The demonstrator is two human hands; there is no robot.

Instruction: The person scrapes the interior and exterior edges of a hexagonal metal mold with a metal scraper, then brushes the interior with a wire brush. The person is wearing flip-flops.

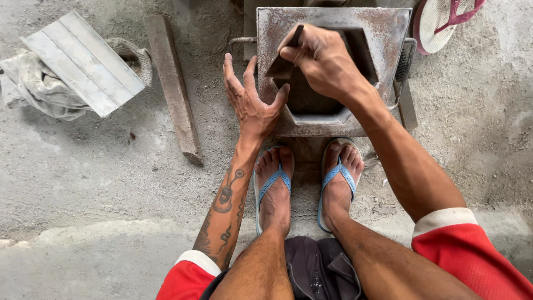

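**A:** What does the view from the head show?

**B:** A person squats on a dusty concrete floor (83, 166), feet in blue flip-flops (272, 183), over a rusty metal mould (388, 28) set at twelve o'clock from the feet. The mould has a six-sided hollow in its middle and wire handles on both sides.

**A:** And the hands?

**B:** The right hand (322, 64) is over the hollow, fingers closed around a dark, flat trowel (280, 66) whose blade points down into the mould. The left hand (252, 100) holds nothing; its fingers are spread open and it rests against the mould's edge at nine o'clock, thumb hooked over the rim.

**A:** What lies about?

**B:** A wooden plank (172, 83) lies on the floor at nine o'clock from the mould, near it but apart. Further out, at ten o'clock, a pale ribbed board (83, 61) sits on a crumpled grey sack (33, 89). At two o'clock, just beside the mould's corner, is a sandal (438, 22) with red straps. The person wears red sleeves with white cuffs and dark shorts.
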